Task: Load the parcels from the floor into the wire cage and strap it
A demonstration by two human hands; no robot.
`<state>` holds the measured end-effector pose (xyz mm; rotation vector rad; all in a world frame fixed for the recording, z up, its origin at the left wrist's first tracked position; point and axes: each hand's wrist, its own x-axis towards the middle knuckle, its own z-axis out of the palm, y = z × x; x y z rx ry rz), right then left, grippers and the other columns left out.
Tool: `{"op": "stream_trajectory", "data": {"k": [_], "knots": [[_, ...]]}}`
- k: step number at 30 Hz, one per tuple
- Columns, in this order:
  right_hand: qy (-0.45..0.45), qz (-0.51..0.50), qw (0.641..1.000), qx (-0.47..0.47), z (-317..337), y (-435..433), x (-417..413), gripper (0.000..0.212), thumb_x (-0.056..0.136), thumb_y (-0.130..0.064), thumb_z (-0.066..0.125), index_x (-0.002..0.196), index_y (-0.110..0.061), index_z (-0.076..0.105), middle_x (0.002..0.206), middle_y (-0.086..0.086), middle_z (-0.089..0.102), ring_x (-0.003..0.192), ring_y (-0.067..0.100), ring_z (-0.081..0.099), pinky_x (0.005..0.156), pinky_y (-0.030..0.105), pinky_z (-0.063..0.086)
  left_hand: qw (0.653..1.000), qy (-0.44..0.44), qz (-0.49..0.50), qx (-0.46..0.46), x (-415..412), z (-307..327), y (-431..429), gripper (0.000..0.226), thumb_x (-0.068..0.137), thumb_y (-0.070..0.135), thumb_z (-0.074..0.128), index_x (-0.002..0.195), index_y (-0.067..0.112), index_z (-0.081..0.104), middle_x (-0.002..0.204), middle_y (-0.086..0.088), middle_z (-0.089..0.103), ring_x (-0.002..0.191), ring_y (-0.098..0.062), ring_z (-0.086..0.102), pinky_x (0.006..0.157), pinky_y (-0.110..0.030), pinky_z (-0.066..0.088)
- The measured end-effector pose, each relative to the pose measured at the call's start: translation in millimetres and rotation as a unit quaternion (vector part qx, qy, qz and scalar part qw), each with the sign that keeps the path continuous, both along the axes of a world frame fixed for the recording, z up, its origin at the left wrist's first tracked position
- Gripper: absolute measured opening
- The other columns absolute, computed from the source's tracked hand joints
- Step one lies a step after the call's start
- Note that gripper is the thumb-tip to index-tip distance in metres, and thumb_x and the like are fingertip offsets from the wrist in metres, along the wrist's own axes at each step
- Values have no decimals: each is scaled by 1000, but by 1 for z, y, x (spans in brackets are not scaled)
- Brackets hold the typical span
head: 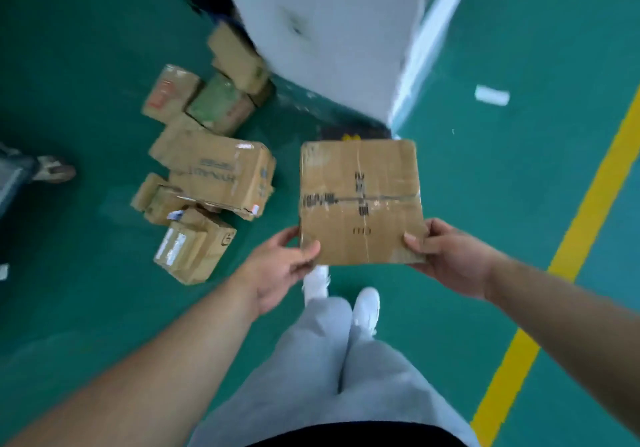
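Flat cardboard parcel (360, 200) is up off the floor (502, 204), held out in front at about waist height, top face to the camera. The left hand (277, 270) grips its near left corner and the right hand (450, 259) grips the near right corner. Both thumbs are on top, and the other fingers are tucked underneath where I can't see them.

My worry: those 2 corners are the only support. The whole far edge hangs free, so if whatever's inside sits toward the far side, the box could tip forward and peel out of the thumbs. The cardboard looks creased and the tape scuffed, so a pinched corner could also just buckle. I'd slide 1 palm under the middle before walking.

The white shoes (367, 308) are right under the parcel, so it hides the floor just ahead. The pile of parcels (207, 169) lies on the floor to the left, running up to the foot of a big pale block (332, 31), and the nearest box is close enough to catch a toe.

Someone else's foot (53, 169) is at the left beyond the pile, so a blind swing that way could bump them. A white scrap (491, 95) lies on the floor to the right, near the yellow line (588, 211), a possible slip.

No wire cage in view, so I can't tell how long the carry is.
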<state>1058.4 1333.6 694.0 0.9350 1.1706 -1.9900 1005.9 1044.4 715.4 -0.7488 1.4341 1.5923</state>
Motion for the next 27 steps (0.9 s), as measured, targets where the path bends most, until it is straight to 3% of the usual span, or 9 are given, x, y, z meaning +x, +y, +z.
{"op": "stream_trajectory", "data": {"k": [4,7,10,12,16,20,23,27], "knots": [[35,115,993,12,58,-65,-15,59,79,-15,77,132,-7,53,123,12,69,111,23,69,108,44,47,992,34,117,19,52,49,-73,80,73,9,78,147,8,46,122,-12,74,114,-28,69,98,-37,53],[69,165,984,18,81,-151,-23,50,75,-17,78,117,-23,52,115,7,69,101,19,70,98,40,50,975,76,207,6,95,66,-145,76,75,16,77,146,9,49,125,-8,73,111,-23,70,94,-33,53],[103,222,969,15,94,-243,-21,38,74,-20,79,88,-23,44,102,4,63,94,18,65,86,37,47,950,101,295,-8,139,78,-214,70,78,20,76,143,9,53,128,-8,71,106,-18,71,91,-32,53],[111,269,957,-1,99,-319,-10,39,78,-19,79,81,-24,41,99,2,64,95,19,64,83,36,46,926,117,357,-18,178,87,-274,70,78,21,76,143,8,53,129,-8,71,106,-18,71,91,-32,52],[122,358,926,-10,111,-460,15,36,86,-19,78,86,-25,43,101,0,70,95,17,67,83,33,47,885,134,447,-18,249,99,-385,64,79,22,75,139,8,57,123,-7,73,105,-20,68,98,-37,50],[144,416,898,-8,115,-602,55,31,84,-22,79,88,-25,48,99,1,71,92,16,67,80,34,45,851,124,510,-23,314,105,-491,60,81,28,79,135,9,61,109,-4,72,92,-19,68,93,-42,51],[147,466,872,-19,126,-694,88,40,81,-26,81,108,-22,51,111,6,73,103,20,65,87,38,44,826,114,550,-45,356,114,-562,46,91,32,73,133,19,61,117,-5,69,99,-25,70,90,-45,55],[156,501,851,-13,144,-777,107,47,73,-29,85,100,-19,48,109,9,71,104,25,63,91,43,46,803,122,581,-54,385,127,-622,48,91,38,73,134,23,58,125,-9,69,107,-30,72,97,-46,55]]}}
